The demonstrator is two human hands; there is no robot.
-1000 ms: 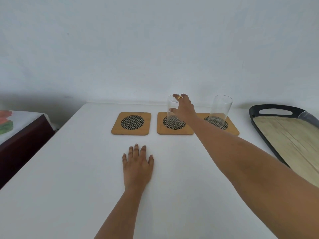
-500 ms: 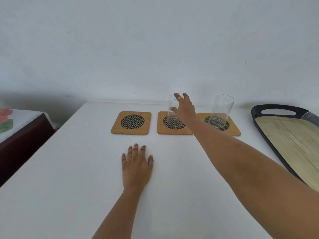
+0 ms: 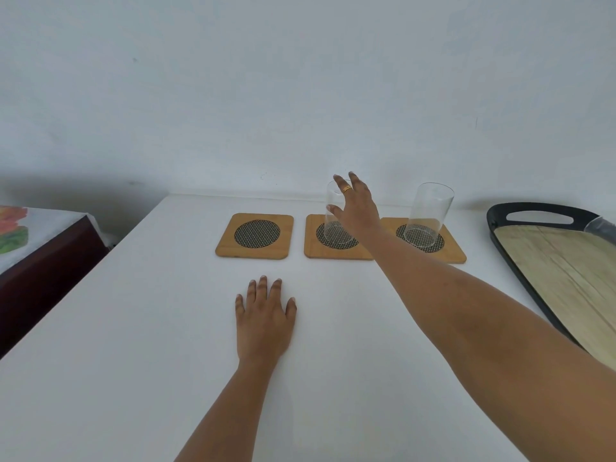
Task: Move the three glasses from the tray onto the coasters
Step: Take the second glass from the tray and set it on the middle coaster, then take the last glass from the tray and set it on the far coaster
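Note:
Three square wooden coasters lie in a row on the white table. The left coaster (image 3: 224, 251) is bare. A clear glass (image 3: 335, 228) stands upright on the middle coaster (image 3: 311, 252); my right hand (image 3: 356, 211) is right beside it, fingers spread and lifted off the rim. Another glass (image 3: 428, 213) stands on the right coaster (image 3: 455, 255). A third glass (image 3: 601, 225) shows partly at the frame's right edge on the black-rimmed tray (image 3: 496, 223). My left hand (image 3: 265, 323) rests flat on the table, palm down, holding nothing.
The tray with its wood-look floor takes up the table's right side. A wall stands close behind the coasters. To the left, past the table's edge, a lower dark table (image 3: 43, 261) carries a flowered cloth.
My right hand's fingers have straightened and come away from the middle glass, which now stands on its coaster. My left hand has stayed put.

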